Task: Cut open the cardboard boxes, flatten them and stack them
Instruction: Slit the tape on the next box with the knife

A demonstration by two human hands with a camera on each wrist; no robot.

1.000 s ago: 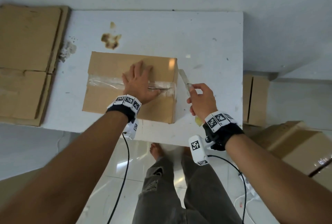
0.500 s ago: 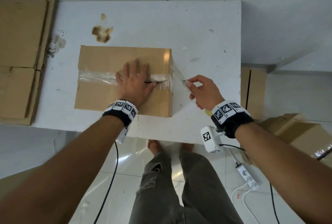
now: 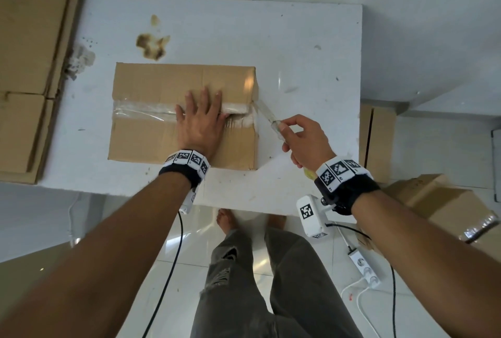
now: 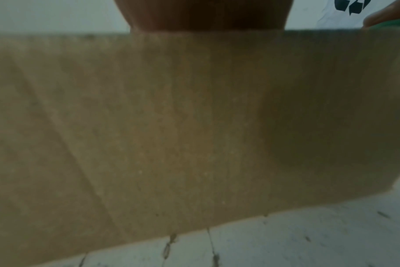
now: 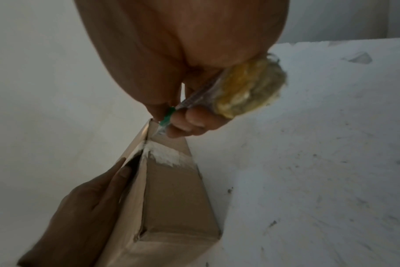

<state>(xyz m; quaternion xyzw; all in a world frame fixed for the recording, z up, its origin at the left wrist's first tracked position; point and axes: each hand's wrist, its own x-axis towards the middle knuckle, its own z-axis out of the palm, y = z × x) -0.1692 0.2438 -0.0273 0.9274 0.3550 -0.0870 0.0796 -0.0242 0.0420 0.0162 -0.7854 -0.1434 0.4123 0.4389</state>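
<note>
A closed brown cardboard box (image 3: 151,85) sits on the white table (image 3: 298,39), its top seam sealed with clear tape (image 3: 141,110). My left hand (image 3: 202,118) presses flat on the box top, fingers straight across the seam. My right hand (image 3: 287,134) grips a box cutter (image 3: 267,112) with a taped yellow handle. The blade tip touches the box's right top edge at the taped seam. In the right wrist view the cutter (image 5: 194,98) meets the top corner of the box (image 5: 174,198), with the left hand (image 5: 87,207) beside it. The left wrist view shows only the box side (image 4: 171,126).
A stack of flattened cardboard (image 3: 24,66) lies at the table's left end. A brown stain (image 3: 153,45) marks the table behind the box. More boxes (image 3: 447,202) stand on the floor at right, near a power strip (image 3: 363,264) and cables.
My right hand has brought the cutter blade leftward up against the box's right edge at the seam. The left hand stays flat on the box top.
</note>
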